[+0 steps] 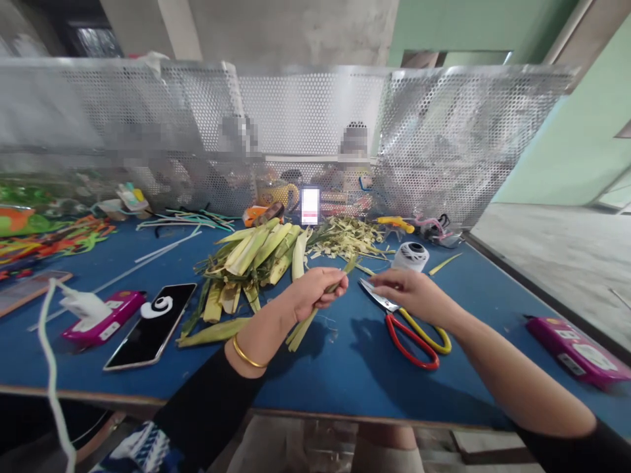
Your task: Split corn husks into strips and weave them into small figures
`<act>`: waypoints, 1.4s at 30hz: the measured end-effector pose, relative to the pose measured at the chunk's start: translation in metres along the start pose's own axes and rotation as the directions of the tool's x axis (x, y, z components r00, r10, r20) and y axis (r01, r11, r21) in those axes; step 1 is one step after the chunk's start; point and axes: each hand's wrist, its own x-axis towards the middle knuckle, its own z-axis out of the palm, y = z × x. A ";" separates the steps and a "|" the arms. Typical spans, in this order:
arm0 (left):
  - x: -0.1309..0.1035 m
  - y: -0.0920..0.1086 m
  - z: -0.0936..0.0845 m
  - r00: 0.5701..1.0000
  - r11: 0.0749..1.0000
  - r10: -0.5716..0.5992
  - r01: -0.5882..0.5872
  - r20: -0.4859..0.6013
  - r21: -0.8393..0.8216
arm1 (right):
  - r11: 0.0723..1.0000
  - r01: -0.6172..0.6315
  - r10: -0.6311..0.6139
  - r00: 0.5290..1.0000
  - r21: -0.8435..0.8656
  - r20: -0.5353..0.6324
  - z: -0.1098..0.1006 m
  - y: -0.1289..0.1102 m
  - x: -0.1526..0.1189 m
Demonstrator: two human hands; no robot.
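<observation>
My left hand [323, 289] is closed around a few pale green corn husks [302, 332], whose ends stick out below the fist and a tip above it. To its right, my right hand [411, 289] hovers over the blades of the scissors [411, 341], fingers bent and drawn together; whatever they pinch, if anything, is too small to see. The scissors lie on the table with one red and one yellow handle. Just behind the right hand stands a white spool of thread [411, 256]. A heap of corn husks [261, 253] lies beyond my left forearm.
Husk scraps [348, 236] are piled at the back of the blue table [315, 387]. A black-screened phone [152, 328] and a magenta pack [106, 318] lie at left, another magenta pack [576, 348] at right. A perforated metal screen [310, 112] closes off the back.
</observation>
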 end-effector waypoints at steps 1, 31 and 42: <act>0.000 -0.001 0.002 1.000 1.000 0.011 -0.011 -0.001 0.004 | 0.978 0.009 -0.001 0.999 0.206 -0.040 0.005 -0.002 0.011; 0.012 -0.005 0.036 0.981 0.989 -0.105 0.120 -0.162 0.090 | 0.496 -0.069 0.156 0.988 0.865 -0.010 0.035 -0.006 0.020; 0.016 -0.002 0.031 0.987 0.995 -0.064 0.075 -0.145 0.070 | 0.448 -0.037 0.165 0.985 0.893 -0.041 0.034 -0.004 0.022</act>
